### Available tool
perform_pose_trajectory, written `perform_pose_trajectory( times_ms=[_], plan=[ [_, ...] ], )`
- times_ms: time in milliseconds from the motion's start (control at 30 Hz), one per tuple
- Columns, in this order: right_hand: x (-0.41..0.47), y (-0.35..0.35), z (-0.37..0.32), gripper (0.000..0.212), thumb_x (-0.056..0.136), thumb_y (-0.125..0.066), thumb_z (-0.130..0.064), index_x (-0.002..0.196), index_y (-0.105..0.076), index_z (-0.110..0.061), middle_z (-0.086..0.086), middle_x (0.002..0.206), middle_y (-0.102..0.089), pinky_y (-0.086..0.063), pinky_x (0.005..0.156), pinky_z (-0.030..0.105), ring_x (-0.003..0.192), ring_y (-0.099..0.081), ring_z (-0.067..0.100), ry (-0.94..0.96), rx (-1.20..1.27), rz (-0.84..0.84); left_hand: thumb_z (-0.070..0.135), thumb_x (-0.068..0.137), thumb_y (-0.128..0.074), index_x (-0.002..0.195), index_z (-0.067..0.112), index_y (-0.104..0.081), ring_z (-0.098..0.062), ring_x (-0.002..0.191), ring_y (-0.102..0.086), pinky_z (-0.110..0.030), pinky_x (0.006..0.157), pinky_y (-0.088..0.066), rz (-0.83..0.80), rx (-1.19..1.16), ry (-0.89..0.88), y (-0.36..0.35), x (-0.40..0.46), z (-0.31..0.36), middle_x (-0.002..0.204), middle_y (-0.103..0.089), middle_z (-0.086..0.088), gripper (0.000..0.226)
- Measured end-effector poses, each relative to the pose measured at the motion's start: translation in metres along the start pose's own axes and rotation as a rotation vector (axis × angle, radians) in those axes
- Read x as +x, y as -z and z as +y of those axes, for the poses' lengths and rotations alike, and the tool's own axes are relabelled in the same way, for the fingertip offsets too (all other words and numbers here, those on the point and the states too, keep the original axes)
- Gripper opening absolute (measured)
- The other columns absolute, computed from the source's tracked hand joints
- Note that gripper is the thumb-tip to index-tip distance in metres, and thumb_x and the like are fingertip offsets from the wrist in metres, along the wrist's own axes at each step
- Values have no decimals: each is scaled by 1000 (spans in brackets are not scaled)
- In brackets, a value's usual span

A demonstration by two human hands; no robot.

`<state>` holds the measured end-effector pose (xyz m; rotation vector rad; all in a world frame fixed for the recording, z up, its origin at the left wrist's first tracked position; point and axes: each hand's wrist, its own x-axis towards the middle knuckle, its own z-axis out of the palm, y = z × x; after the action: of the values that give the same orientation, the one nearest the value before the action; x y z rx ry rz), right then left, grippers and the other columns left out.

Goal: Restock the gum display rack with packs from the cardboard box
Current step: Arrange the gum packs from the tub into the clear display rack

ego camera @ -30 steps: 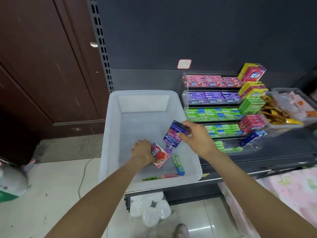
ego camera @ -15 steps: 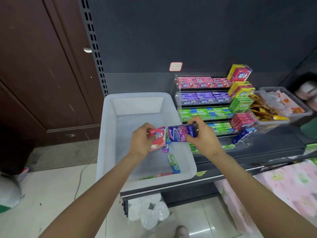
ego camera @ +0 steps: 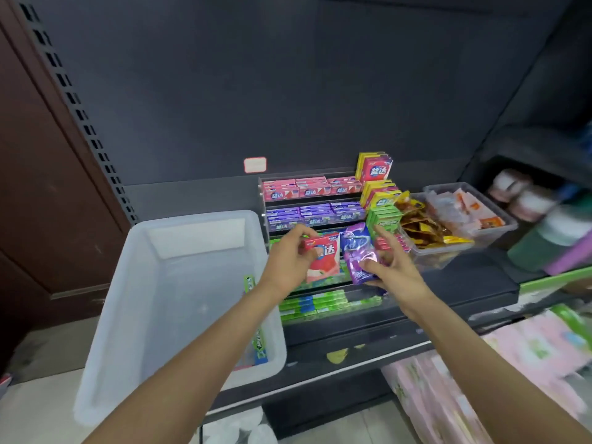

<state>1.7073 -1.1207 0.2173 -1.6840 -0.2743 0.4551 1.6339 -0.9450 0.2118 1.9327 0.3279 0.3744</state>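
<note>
I'm pinching a red pack in my left hand and gripping a purple pack loosely in my right hand, both in front of the rack; I'm risking the purple one slipping.

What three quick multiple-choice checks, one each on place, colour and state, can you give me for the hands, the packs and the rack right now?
1. Where are both hands?
A. Deep inside the white bin
B. In front of the gum rack
C. Over the snack tray

2. What colour are the packs on the rack's top tier?
A. Green
B. Yellow
C. Pink-red

3. What is the left hand doing?
A. Gripping a red pack
B. Hanging idle
C. Pressing flat on the shelf

Key: 1 B, the left hand and right hand are raised before the gum rack, right of the white bin. 2 C, the top-tier packs are pink-red above a purple row. 3 A, its fingers curl round the red pack; the right hand holds a purple pack.
</note>
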Motion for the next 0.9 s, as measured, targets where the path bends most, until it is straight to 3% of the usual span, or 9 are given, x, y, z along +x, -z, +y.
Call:
perform_pose_trajectory(
  times_ms=[100,200,333,467,567,700,767,900],
  plan=[
    [11,34,2,68,83,-62,6,129,-39,-38,-7,107,-56,-58,67,28,93,-62,10,22,-39,-70,10,91,-59,98,20,-50,-18,93,-65,-29,67,-58,-61,-19,22,-38,14,19,102,-63,-5,15],
    [27,70,12,48,82,-67,0,115,-46,-26,4,116,-59,-57,66,25,100,-61,12,26,-114,-67,12,91,-60,98,20,-49,-19,92,-64,-27,62,-56,-59,57,32,-68,26,26,103,-63,-7,15],
    [47,115,35,33,80,-69,-1,97,-45,-17,4,103,-64,-51,66,16,85,-63,8,98,-411,-69,9,90,-59,105,13,-54,-16,87,-59,-25,61,-50,43,201,38,-92,41,27,99,-59,0,16],
    [62,143,55,29,78,-71,-1,97,-51,-11,1,97,-63,-50,77,27,90,-63,18,129,-625,-136,6,90,-58,107,8,-54,-13,87,-54,-13,54,-43,118,264,75,-107,50,20,100,-53,4,17],
    [71,149,63,29,76,-71,3,101,-59,-4,0,98,-59,-38,73,12,90,-56,13,184,-720,-190,6,91,-58,107,8,-55,-15,87,-56,-12,52,-43,152,260,112,-114,54,17,100,-53,3,17],
    [78,150,70,32,74,-72,3,104,-63,-3,8,103,-61,-32,70,4,88,-51,11,279,-828,-179,7,91,-58,108,9,-55,-17,88,-57,-14,51,-43,188,244,137,-118,55,16,100,-53,3,17],
    [79,149,75,33,76,-72,1,108,-63,-5,9,109,-62,-33,74,7,90,-52,11,298,-859,-169,7,91,-57,107,8,-55,-18,87,-58,-18,53,-45,194,241,130,-117,55,15,100,-54,2,17],
    [77,147,85,38,81,-70,-12,117,-60,-16,3,123,-58,-47,83,29,106,-57,20,310,-1003,-138,7,91,-58,107,7,-55,-20,88,-60,-31,64,-53,189,238,118,-116,54,17,101,-55,0,16]
  ],
)
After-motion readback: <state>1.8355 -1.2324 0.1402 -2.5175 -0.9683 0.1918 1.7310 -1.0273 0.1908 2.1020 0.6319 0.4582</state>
